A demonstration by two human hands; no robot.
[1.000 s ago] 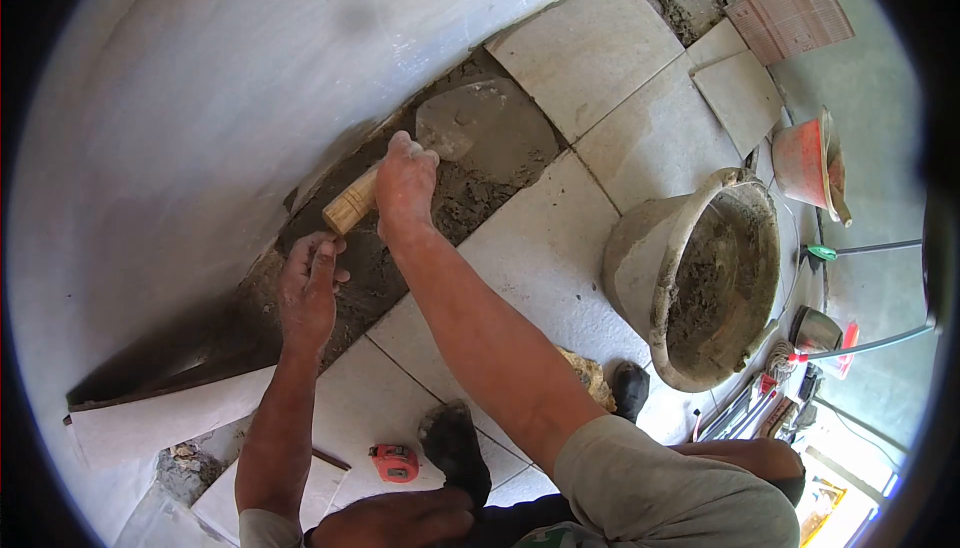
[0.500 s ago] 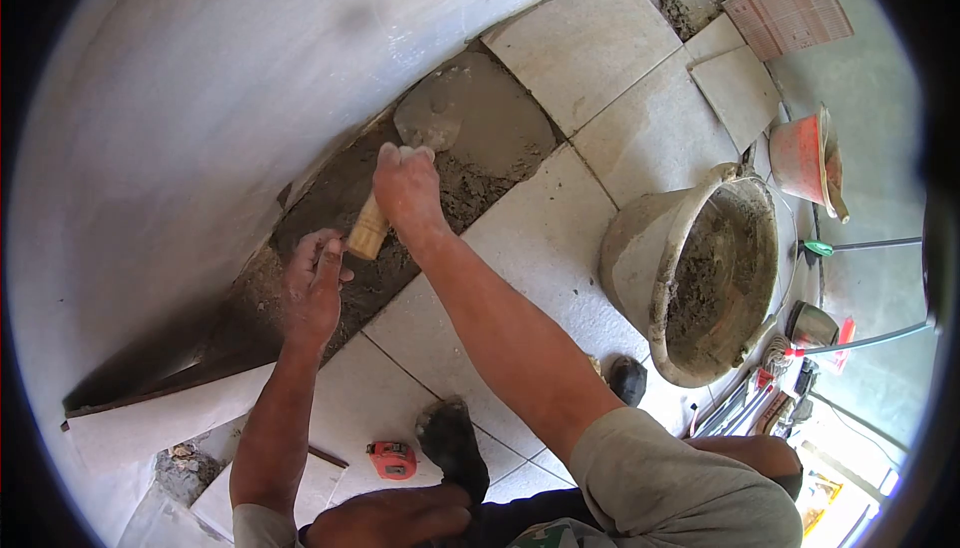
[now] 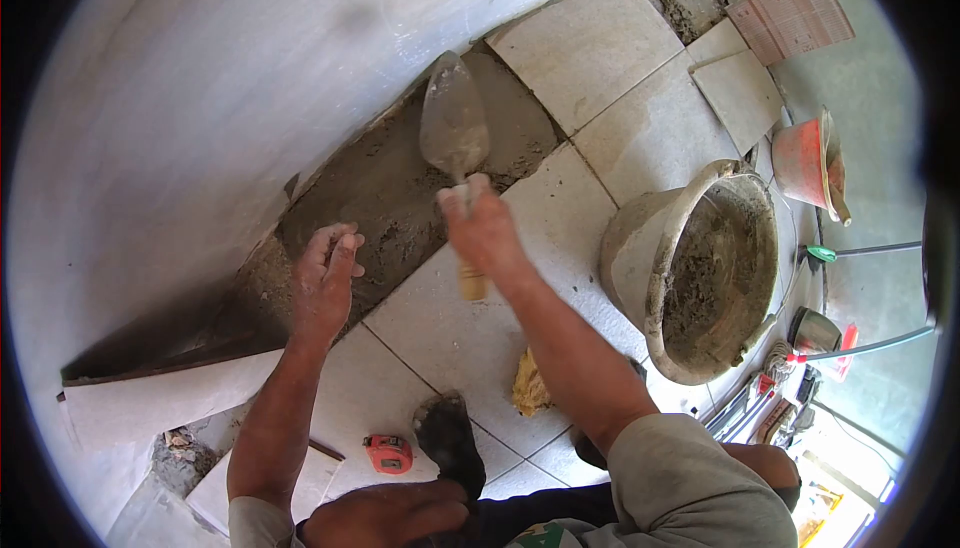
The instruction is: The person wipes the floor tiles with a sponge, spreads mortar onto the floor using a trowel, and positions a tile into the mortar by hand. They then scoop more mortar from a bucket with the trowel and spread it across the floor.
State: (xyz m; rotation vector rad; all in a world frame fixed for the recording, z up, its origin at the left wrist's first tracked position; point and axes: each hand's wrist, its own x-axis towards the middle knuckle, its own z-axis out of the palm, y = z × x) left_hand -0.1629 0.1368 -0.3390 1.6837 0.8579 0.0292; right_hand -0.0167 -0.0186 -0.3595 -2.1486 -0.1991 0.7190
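My right hand (image 3: 483, 233) is wrapped round the wooden handle of a trowel (image 3: 455, 118). The broad, mortar-smeared blade points away from me, over the wet mortar bed (image 3: 375, 183) along the wall. My left hand (image 3: 325, 273) hovers near the lower part of that bed, its fingers loosely bent and slightly apart, with nothing in them. Smooth grey mortar covers much of the strip; its edge towards the floor tiles (image 3: 545, 223) is rougher and crumbly.
A large mortar-caked bucket (image 3: 625, 263) stands tilted-looking on the right, mortar inside. Beyond it are a red bucket (image 3: 797, 160) and a loose tile (image 3: 738, 98). A red tape measure (image 3: 388, 454) lies by my foot, and a yellow sponge-like lump (image 3: 530, 385) under my right arm.
My right hand has moved right and towards me, and the trowel blade has swung upright off the mortar surface. My left hand has shifted slightly right, its fingers more bent.
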